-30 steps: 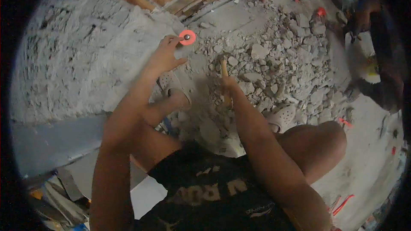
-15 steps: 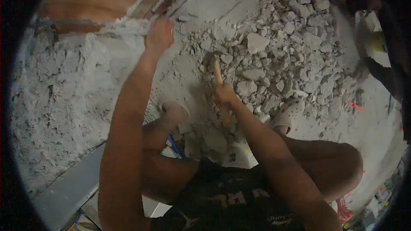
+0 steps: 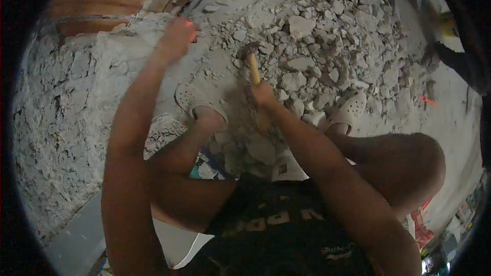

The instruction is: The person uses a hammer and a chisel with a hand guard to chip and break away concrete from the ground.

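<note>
While right grip (image 3: 263, 93) wraps handle of wooden-handled hammer (image 3: 254, 69), tool sits at left edge of rubble heap (image 3: 317, 56); contact of dark head with debris unclear. Judged head-heavy, stiff, handle possibly dust-slick; best hold toward handle's free end. Left grip (image 3: 176, 33), farther left of heap, curled about orange-red piece (image 3: 191, 31); blurred, remainder hidden.

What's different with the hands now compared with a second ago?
The left hand, open at the orange-red disc a second ago, is now closed with only a strip of the disc showing, apparently gripping it; blur hides the exact hold. The view has shifted too, so the rubble sits higher in the picture. Unchanged: the right hand grips the wooden handle.
</note>
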{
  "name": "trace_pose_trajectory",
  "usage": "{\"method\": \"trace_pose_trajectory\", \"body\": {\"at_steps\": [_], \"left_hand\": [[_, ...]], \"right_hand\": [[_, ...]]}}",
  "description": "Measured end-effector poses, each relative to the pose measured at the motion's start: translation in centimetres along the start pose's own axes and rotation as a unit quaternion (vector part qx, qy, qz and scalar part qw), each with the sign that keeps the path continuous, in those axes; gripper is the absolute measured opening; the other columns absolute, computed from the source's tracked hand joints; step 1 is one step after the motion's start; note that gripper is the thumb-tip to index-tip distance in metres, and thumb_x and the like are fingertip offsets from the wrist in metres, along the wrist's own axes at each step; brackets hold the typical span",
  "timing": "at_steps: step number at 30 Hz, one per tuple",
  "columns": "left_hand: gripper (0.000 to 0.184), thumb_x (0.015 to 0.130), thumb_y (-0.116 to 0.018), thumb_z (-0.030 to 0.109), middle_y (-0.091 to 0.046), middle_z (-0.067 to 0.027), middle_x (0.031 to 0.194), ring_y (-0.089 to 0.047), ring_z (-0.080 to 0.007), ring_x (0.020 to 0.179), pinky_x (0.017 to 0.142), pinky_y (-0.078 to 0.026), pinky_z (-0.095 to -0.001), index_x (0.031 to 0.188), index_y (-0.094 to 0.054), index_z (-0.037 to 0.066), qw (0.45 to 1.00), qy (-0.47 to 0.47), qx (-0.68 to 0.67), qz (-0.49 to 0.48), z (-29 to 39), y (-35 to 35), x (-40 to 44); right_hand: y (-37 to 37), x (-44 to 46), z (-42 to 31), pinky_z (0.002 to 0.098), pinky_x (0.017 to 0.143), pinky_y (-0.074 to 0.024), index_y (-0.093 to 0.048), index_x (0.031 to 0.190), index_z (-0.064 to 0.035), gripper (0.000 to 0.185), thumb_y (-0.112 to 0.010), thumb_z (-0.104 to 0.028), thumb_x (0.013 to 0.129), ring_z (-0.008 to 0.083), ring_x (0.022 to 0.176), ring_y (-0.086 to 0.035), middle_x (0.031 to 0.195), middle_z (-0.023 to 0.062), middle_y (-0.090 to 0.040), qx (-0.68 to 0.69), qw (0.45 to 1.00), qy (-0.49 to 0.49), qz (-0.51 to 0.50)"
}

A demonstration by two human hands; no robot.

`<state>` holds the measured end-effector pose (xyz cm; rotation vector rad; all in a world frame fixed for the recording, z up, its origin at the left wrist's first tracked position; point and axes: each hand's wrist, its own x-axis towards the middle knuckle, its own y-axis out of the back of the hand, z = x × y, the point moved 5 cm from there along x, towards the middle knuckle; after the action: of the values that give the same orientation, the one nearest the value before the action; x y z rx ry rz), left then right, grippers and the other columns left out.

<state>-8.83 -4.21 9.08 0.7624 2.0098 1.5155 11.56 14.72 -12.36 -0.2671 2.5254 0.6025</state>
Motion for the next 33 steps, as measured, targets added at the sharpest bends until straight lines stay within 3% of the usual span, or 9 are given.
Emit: {"method": "trace_pose_trajectory", "body": {"at_steps": [7, 12, 15, 17, 19, 22, 26, 29, 33], "left_hand": [[0.042, 0.077, -0.065, 0.012, -0.053, -0.019, 0.106, -0.054, -0.0361, 0.101, 0.085, -0.046, -0.0441, 0.118, -0.054, 0.008, 0.993, -0.018, -0.117, -0.031, -0.1, 13.4, 3.6], [0.04, 0.077, -0.069, 0.017, -0.056, -0.0163, 0.098, -0.058, -0.0315, 0.094, 0.081, -0.048, -0.0383, 0.112, -0.056, 0.004, 0.981, 0.122, -0.116, 0.092, 1.8, 22.4, -2.1], [0.033, 0.08, -0.069, 0.022, -0.058, -0.0096, 0.087, -0.06, -0.0198, 0.081, 0.068, -0.049, -0.0326, 0.106, -0.058, 0.004, 0.951, 0.236, -0.195, 0.051, 3.1, 24.5, -6.9], [0.032, 0.082, -0.07, 0.029, -0.055, -0.0022, 0.08, -0.055, -0.0099, 0.07, 0.055, -0.047, -0.0298, 0.101, -0.059, 0.006, 0.7, 0.471, -0.531, -0.081, 2.6, 19.8, -11.8], [0.034, 0.081, -0.07, 0.035, -0.053, -0.0001, 0.078, -0.052, -0.0086, 0.064, 0.05, -0.047, -0.0299, 0.094, -0.058, 0.006, 0.582, 0.485, -0.64, -0.131, 3.7, 15.2, -14.2], [0.038, 0.083, -0.066, 0.039, -0.051, -0.0015, 0.074, -0.052, -0.0123, 0.064, 0.053, -0.047, -0.0299, 0.092, -0.057, 0.004, 0.569, 0.53, -0.624, -0.077, 8.2, 10.5, -15.7], [0.045, 0.084, -0.064, 0.042, -0.056, -0.0055, 0.083, -0.054, -0.0162, 0.072, 0.058, -0.047, -0.0295, 0.104, -0.06, 0.002, 0.538, 0.509, -0.664, -0.103, 11.3, 1.2, -17.2], [0.037, 0.09, -0.058, 0.027, -0.062, -0.0097, 0.106, -0.057, -0.017, 0.087, 0.073, -0.046, -0.0296, 0.12, -0.053, 0.006, 0.179, 0.491, -0.848, -0.09, 14.8, -2.8, -17.4], [0.033, 0.092, -0.056, 0.029, -0.062, -0.0101, 0.104, -0.056, -0.0164, 0.083, 0.073, -0.047, -0.0291, 0.114, -0.057, 0.003, 0.217, 0.506, -0.834, -0.045, 16.7, -0.5, -15.7]], "right_hand": [[-1.0, 0.6, -0.5, 0.0448, 0.062, -0.0537, -0.066, 0.084, 0.0027, 0.028, -0.06, -0.023, 0.076, 0.0315, 0.068, -0.067, 0.071, 0.0171, -0.065, -0.169, 0.974, 0.075, -0.133], [0.3, 0.0, -1.6, 0.0374, 0.049, -0.0539, -0.064, 0.076, 0.0087, 0.032, -0.058, -0.023, 0.079, 0.0284, 0.053, -0.067, 0.064, 0.0146, -0.066, 0.081, 0.988, -0.101, -0.084], [0.3, 0.8, -1.8, 0.0396, 0.05, -0.0541, -0.063, 0.077, 0.0092, 0.035, -0.055, -0.025, 0.081, 0.0286, 0.057, -0.068, 0.067, 0.0152, -0.067, -0.022, 0.993, 0.091, -0.077], [3.7, -1.1, -4.1, 0.041, 0.051, -0.0544, -0.061, 0.077, 0.009, 0.037, -0.053, -0.027, 0.082, 0.0277, 0.059, -0.068, 0.068, 0.0154, -0.066, 0.02, 0.997, 0.035, -0.068], [4.8, -1.4, -3.3, 0.0417, 0.052, -0.0546, -0.06, 0.077, 0.0087, 0.037, -0.052, -0.027, 0.083, 0.0267, 0.059, -0.068, 0.068, 0.0154, -0.065, 0.091, 0.991, -0.076, -0.067], [3.4, 1.3, -1.6, 0.0428, 0.051, -0.0529, -0.06, 0.075, 0.0052, 0.034, -0.054, -0.027, 0.084, 0.0241, 0.055, -0.064, 0.067, 0.0143, -0.063, 0.014, 0.986, 0.077, -0.146], [3.3, 2.4, 0.7, 0.0408, 0.045, -0.0469, -0.058, 0.074, 0.0019, 0.031, -0.056, -0.027, 0.084, 0.023, 0.048, -0.057, 0.061, 0.0114, -0.058, 0.214, 0.964, -0.083, -0.133], [5.5, 0.0, -1.9, 0.0399, 0.044, -0.0444, -0.057, 0.076, 0.0015, 0.028, -0.057, -0.026, 0.084, 0.0233, 0.046, -0.055, 0.06, 0.0104, -0.056, 0.235, 0.957, -0.1, -0.138], [4.9, 1.0, -1.9, 0.0395, 0.043, -0.0434, -0.057, 0.08, 0.0016, 0.025, -0.057, -0.023, 0.084, 0.023, 0.046, -0.054, 0.059, 0.0097, -0.054, 0.157, 0.967, -0.097, -0.178]]}}
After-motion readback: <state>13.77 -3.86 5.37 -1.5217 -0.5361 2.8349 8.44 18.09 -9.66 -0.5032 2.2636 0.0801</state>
